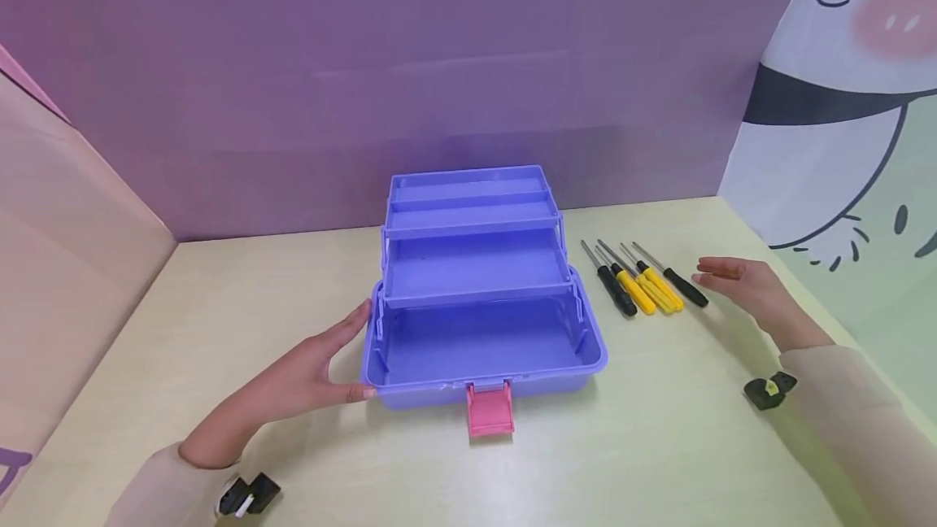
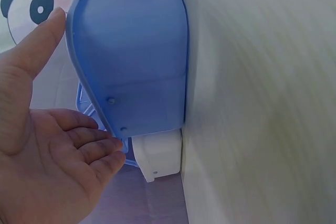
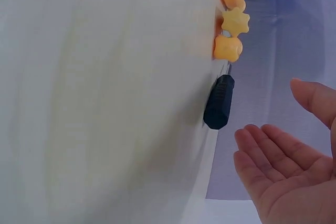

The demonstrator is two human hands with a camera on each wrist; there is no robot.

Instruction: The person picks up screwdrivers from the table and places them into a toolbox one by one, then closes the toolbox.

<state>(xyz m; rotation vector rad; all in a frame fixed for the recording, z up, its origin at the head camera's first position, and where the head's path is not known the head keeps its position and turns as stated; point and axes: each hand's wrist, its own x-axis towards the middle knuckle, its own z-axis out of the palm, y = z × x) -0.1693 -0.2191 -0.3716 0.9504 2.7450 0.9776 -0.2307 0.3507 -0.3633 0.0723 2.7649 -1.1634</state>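
A purple toolbox (image 1: 483, 381) stands with its tiered trays (image 1: 476, 263) raised and its pink latch (image 1: 490, 411) hanging down at the front. My left hand (image 1: 315, 372) is at its left side, thumb near the front corner and fingers along the side rim. In the left wrist view the same hand (image 2: 58, 145) has its fingers extended by the box wall (image 2: 131, 61). To the right of the box lie several screwdrivers, with black handles (image 1: 617, 291) and yellow handles (image 1: 635, 293). Beside the rightmost black-handled screwdriver (image 3: 219, 102), my right hand (image 3: 289, 166) hovers with nothing in it, fingers relaxed.
The pale tabletop (image 1: 293, 283) carries the box and screwdrivers. A purple wall panel (image 1: 293, 88) rises behind it, with a pink panel (image 1: 66, 250) on the left and a panda-printed panel (image 1: 827, 153) on the right. Small black devices (image 1: 249, 496) are worn on both wrists.
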